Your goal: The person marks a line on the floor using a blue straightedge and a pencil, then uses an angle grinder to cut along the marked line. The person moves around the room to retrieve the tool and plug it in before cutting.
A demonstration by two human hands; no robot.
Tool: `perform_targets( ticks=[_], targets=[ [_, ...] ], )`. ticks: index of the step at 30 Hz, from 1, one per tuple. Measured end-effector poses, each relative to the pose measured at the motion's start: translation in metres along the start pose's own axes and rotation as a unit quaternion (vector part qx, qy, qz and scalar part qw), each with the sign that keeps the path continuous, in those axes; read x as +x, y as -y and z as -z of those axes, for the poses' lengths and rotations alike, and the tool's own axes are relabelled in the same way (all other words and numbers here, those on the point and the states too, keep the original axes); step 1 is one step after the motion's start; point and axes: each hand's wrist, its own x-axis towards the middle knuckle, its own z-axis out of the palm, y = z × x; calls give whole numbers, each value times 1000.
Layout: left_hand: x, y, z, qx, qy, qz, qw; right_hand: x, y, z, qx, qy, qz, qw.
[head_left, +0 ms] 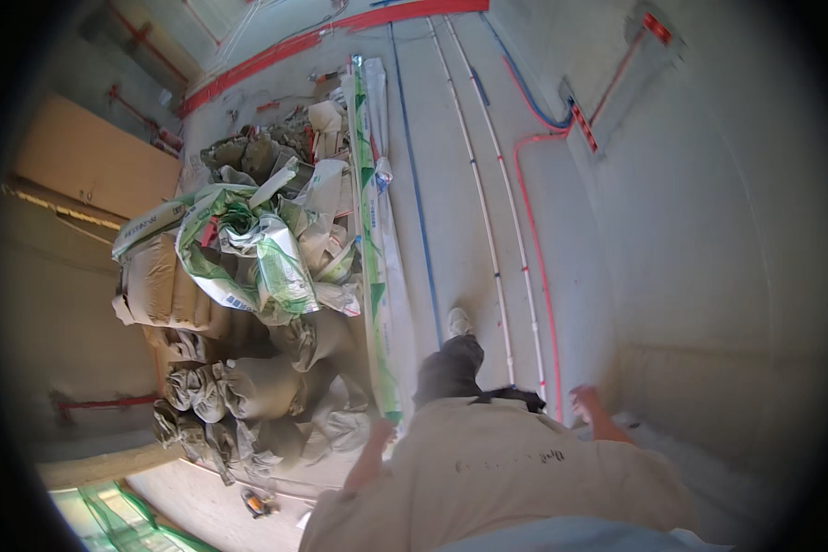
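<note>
My left hand hangs beside my beige shirt, near the lower end of a long green-and-white wrapped strip. Its fingers are too small and blurred to read. On the other side, my right hand hangs with loosely bent fingers and nothing visible in it, close to a red pipe on the floor. One light shoe and a dark trouser leg show ahead of my body, between a blue pipe and white pipes.
Left of the strip lie stacked, filled sacks, brown packs and crumpled green-and-white bags. A tan board stands behind them. An orange-and-black tool lies at lower left. A grey wall rises at right; a red band crosses the far floor.
</note>
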Motion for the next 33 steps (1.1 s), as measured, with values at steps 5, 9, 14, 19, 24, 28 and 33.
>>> perform_targets(
  ticks=[5,9,14,19,24,28,33],
  targets=[
    [38,-211,-6,17,86,-63,994,-1,137,-16,-111,118,-72,984],
    [113,-414,-9,37,-13,-199,979,72,289,-27,33,5,-127,991],
    [216,-638,-5,122,-101,-308,938,256,503,-19,62,-12,-83,995],
    [246,-794,-37,30,-121,-209,970,443,815,-53,-6,-71,-13,997],
    [275,-912,-73,-35,-96,-103,989,529,1163,-119,-94,13,176,980],
    [342,-1022,-108,-88,-126,3,988,619,1345,-175,-77,30,264,961],
    [450,-1243,-108,52,-87,-28,994,734,1434,-204,-97,-15,118,988]
  ],
)
